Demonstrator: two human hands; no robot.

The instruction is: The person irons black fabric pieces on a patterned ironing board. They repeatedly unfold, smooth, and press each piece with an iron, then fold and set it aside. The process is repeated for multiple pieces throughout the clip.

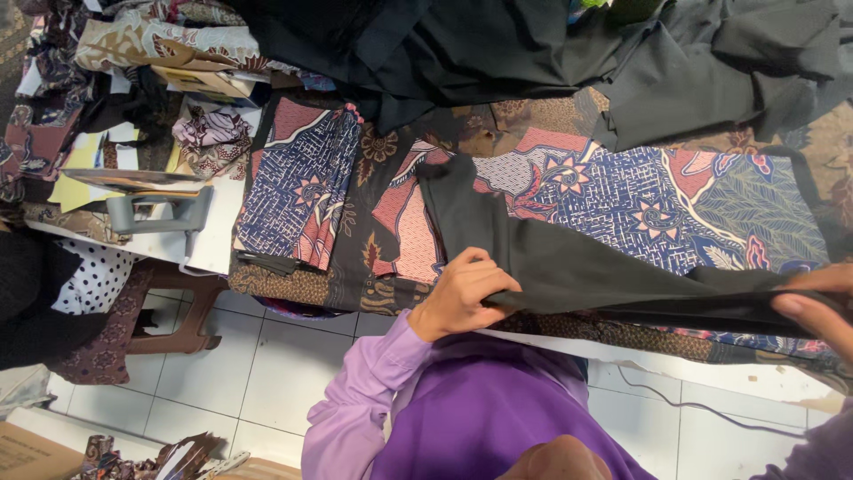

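right hand (pixel 822 307) cropped by edge

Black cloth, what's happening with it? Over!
Left hand and right hand both grip the black cloth, stretched between them. Patterned fabric underneath. Nothing blocking.

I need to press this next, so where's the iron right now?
In the head view, the grey iron lies at the far left on the white table edge, beside the folded patterned cloth, well away from both hands.

A white-topped table (pixel 213 233) stands on a floor of pale square tiles (pixel 258 373) (grey grout lines between them). A brown stool (pixel 182 307) sits beside it, and a thin cable (pixel 702 407) trails across the tiles.
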